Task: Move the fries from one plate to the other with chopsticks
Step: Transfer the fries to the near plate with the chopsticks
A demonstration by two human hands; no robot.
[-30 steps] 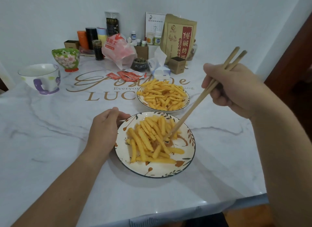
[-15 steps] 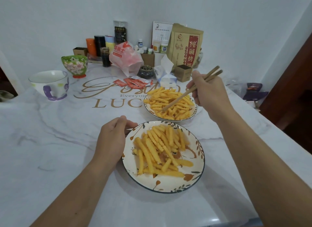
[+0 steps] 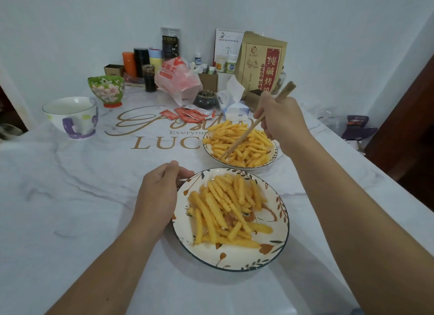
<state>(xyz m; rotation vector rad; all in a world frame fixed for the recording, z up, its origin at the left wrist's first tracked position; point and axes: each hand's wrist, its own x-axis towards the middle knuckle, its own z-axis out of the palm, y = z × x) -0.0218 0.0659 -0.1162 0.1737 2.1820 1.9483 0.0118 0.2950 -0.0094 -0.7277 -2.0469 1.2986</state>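
Note:
Two leaf-patterned plates of yellow fries stand on the marble table. The near plate (image 3: 237, 259) carries a loose pile of fries (image 3: 225, 209). The far plate (image 3: 273, 156) is heaped with fries (image 3: 242, 143). My right hand (image 3: 279, 120) grips a pair of wooden chopsticks (image 3: 244, 136) above the far plate, with their tips down among the fries at the plate's front left. My left hand (image 3: 157, 197) rests with curled fingers against the near plate's left rim; whether it pinches the rim is hidden.
A white mug with purple handle (image 3: 70, 117) and a green flowered bowl (image 3: 106, 89) stand at the left. Red sauce packets (image 3: 187, 113), a tissue pack (image 3: 232, 101), a pink bag (image 3: 178, 80), a brown paper bag (image 3: 260, 61) and several jars crowd the back.
My right hand carried the chopsticks from the near plate over to the far plate and lowered their tips into its fries. My left hand stayed at the near plate's rim.

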